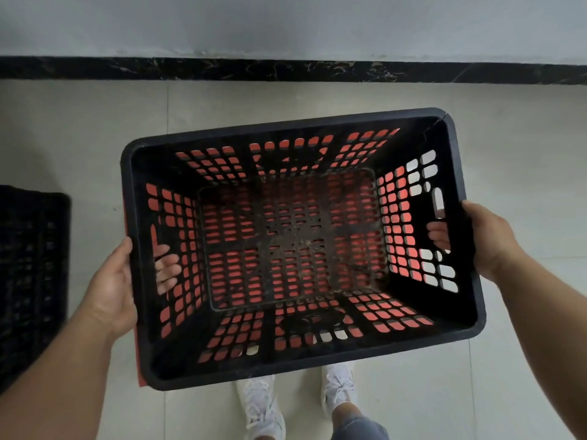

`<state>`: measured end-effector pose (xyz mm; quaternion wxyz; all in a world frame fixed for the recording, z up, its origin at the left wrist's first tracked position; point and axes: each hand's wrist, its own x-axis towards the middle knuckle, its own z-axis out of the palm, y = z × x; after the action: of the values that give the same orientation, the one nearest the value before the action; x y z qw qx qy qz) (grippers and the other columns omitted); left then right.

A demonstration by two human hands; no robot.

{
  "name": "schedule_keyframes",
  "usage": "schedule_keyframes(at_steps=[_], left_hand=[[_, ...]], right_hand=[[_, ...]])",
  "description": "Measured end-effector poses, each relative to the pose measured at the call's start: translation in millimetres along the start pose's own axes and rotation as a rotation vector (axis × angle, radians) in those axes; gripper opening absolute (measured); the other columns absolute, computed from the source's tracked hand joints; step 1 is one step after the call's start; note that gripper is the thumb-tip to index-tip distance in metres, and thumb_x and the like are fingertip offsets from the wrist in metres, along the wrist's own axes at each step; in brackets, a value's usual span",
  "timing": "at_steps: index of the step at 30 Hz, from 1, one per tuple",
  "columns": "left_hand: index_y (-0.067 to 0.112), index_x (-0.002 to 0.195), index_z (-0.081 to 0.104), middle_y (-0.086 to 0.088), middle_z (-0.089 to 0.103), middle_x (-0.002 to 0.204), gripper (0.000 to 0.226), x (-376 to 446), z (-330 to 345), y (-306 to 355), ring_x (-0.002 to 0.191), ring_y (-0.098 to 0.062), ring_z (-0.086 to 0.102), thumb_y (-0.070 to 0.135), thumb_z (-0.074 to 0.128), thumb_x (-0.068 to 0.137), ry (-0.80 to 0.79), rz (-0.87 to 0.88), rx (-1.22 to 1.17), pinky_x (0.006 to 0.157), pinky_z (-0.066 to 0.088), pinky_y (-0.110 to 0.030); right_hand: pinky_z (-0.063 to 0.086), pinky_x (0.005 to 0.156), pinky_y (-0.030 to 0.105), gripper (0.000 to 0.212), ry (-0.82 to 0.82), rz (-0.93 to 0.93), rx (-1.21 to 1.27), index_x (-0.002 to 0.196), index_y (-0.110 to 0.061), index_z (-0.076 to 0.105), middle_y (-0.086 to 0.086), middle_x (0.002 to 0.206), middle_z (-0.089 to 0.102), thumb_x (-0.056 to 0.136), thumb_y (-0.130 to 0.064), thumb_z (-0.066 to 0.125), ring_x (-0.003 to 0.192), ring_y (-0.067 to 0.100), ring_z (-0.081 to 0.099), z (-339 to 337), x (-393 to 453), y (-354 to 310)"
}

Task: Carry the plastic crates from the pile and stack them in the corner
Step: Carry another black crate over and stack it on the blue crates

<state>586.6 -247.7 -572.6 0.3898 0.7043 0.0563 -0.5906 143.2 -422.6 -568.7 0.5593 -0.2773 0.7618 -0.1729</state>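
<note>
I look straight down into a black perforated plastic crate (301, 128), open side up and tilted slightly. My left hand (111, 287) grips its left short side, fingers poking in through the handle slot. My right hand (486, 239) grips the right short side the same way. Red shows through the crate's holes, and a red edge (139, 366) sticks out at its lower left, so a red crate lies directly beneath it. I cannot tell whether the black crate rests in the red one or hangs just above it.
Another black crate (31, 274) sits on the tiled floor at the left edge. A white wall with a dark marble skirting (286, 69) runs across the top. My feet in white shoes (263, 404) stand just below the crate.
</note>
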Motion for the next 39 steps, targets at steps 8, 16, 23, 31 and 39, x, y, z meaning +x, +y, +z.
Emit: schedule_keyframes(at_steps=[8, 16, 23, 31, 39], left_hand=[[0.020, 0.078, 0.055, 0.007, 0.047, 0.053, 0.045, -15.6, 2.6, 10.4, 0.040, -0.006, 0.039, 0.057, 0.034, 0.091, 0.097, 0.043, -0.028, 0.040, 0.034, -0.017], [0.018, 0.079, 0.056, 0.007, 0.048, 0.053, 0.045, -102.4, -21.2, 44.0, 0.040, -0.006, 0.041, 0.057, 0.034, 0.092, 0.168, 0.081, -0.049, 0.043, 0.035, -0.018], [0.019, 0.078, 0.056, 0.007, 0.050, 0.050, 0.047, -188.3, -43.3, 71.1, 0.038, -0.006, 0.041, 0.058, 0.034, 0.091, 0.232, 0.102, -0.094, 0.045, 0.032, -0.022], [0.015, 0.078, 0.057, 0.005, 0.050, 0.046, 0.050, -299.7, -67.0, 96.8, 0.036, -0.008, 0.041, 0.058, 0.034, 0.091, 0.332, 0.149, -0.153, 0.044, 0.033, -0.024], [0.011, 0.079, 0.056, -0.001, 0.049, 0.050, 0.048, -425.3, -98.4, 120.1, 0.036, -0.012, 0.043, 0.050, 0.033, 0.094, 0.333, 0.197, -0.334, 0.037, 0.035, -0.015]], right_hand=[[0.038, 0.056, 0.029, 0.035, 0.098, -0.087, -0.093, 0.087, -0.009, 0.058, 0.006, 0.068, 0.054, 0.096, -0.031, 0.033, 0.056, 0.018, 0.045, 14.2, -21.7, -13.1], [0.037, 0.052, 0.029, 0.034, 0.076, -0.084, -0.088, 0.085, -0.009, 0.058, 0.005, 0.066, 0.054, 0.095, -0.032, 0.034, 0.054, 0.017, 0.044, 12.0, -89.1, -59.3], [0.040, 0.053, 0.030, 0.035, 0.046, -0.111, -0.121, 0.086, -0.009, 0.059, 0.006, 0.066, 0.054, 0.095, -0.032, 0.034, 0.054, 0.018, 0.046, 1.7, -159.7, -113.5], [0.042, 0.052, 0.031, 0.041, -0.080, -0.171, -0.218, 0.085, -0.007, 0.058, 0.011, 0.067, 0.057, 0.098, -0.035, 0.031, 0.054, 0.024, 0.050, -16.3, -241.7, -187.5], [0.044, 0.049, 0.029, 0.033, -0.304, -0.257, -0.251, 0.085, -0.003, 0.058, 0.015, 0.067, 0.062, 0.096, -0.024, 0.035, 0.052, 0.024, 0.052, -11.3, -325.2, -275.6]])
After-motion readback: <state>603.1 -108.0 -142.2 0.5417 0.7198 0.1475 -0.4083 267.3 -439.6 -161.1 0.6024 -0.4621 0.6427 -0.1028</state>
